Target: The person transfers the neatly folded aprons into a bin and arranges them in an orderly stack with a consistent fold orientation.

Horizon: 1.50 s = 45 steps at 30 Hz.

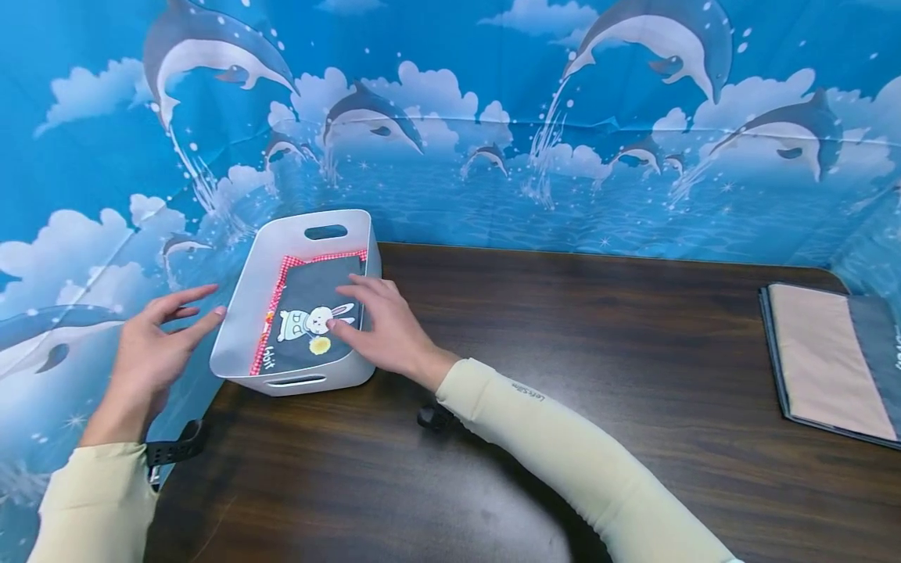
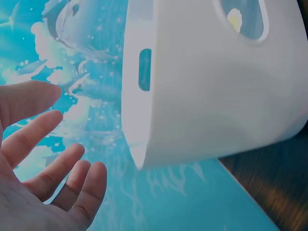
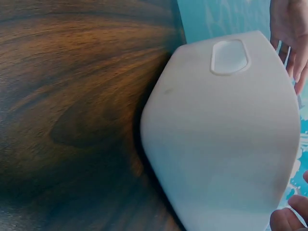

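A white plastic basket (image 1: 232, 344) with cut-out handles stands at the left of the table. Inside it lies a folded dark grey cloth (image 1: 310, 285) with a white rabbit print, on top of a red checked cloth edge (image 1: 281, 274). My right hand (image 1: 383, 324) reaches over the basket's right side with fingers spread above the cloth; whether they touch it I cannot tell. Left of the basket, my left hand (image 1: 158, 344) hangs apart from the rim, holding nothing. In the left wrist view the left hand (image 2: 53, 178) has its fingers loosely extended beside the basket (image 2: 202, 96).
At the table's right edge lies a folded beige and grey cloth (image 1: 823, 360). A blue dolphin-print sheet (image 1: 450, 156) rises behind the table and along its left side. Dark wooden tabletop (image 1: 563, 352) spreads between basket and folded cloth.
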Each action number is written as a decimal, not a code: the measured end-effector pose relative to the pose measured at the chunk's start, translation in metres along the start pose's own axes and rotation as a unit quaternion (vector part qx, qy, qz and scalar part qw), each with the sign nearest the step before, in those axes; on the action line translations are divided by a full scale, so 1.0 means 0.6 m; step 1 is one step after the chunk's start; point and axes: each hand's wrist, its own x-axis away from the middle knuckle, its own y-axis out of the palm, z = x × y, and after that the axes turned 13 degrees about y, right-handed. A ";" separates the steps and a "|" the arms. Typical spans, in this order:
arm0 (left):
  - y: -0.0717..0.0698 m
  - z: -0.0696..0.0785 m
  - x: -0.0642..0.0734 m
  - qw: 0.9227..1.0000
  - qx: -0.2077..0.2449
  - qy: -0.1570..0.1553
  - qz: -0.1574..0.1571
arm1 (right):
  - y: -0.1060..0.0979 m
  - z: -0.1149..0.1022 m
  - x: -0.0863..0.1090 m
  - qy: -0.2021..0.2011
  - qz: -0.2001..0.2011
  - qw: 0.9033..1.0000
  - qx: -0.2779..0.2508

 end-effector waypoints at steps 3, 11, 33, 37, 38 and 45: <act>0.006 0.003 0.000 1.000 0.011 0.004 -0.002 | -0.001 0.007 0.001 0.001 0.005 1.000 -0.001; 0.013 0.008 0.000 1.000 0.023 0.006 -0.011 | -0.008 0.019 0.003 0.012 0.009 1.000 -0.004; 0.045 0.072 -0.022 0.993 0.021 0.086 -0.072 | -0.071 0.074 0.010 0.048 0.041 0.998 0.001; 0.062 0.100 -0.028 0.987 0.009 0.136 -0.089 | -0.091 0.105 0.017 0.062 0.045 0.997 0.006; 0.067 0.109 -0.030 0.985 0.007 0.149 -0.089 | -0.097 0.113 0.019 0.065 0.046 0.997 0.008; 0.121 0.182 -0.041 0.966 0.012 0.237 -0.103 | -0.147 0.173 0.038 0.084 0.088 0.991 0.053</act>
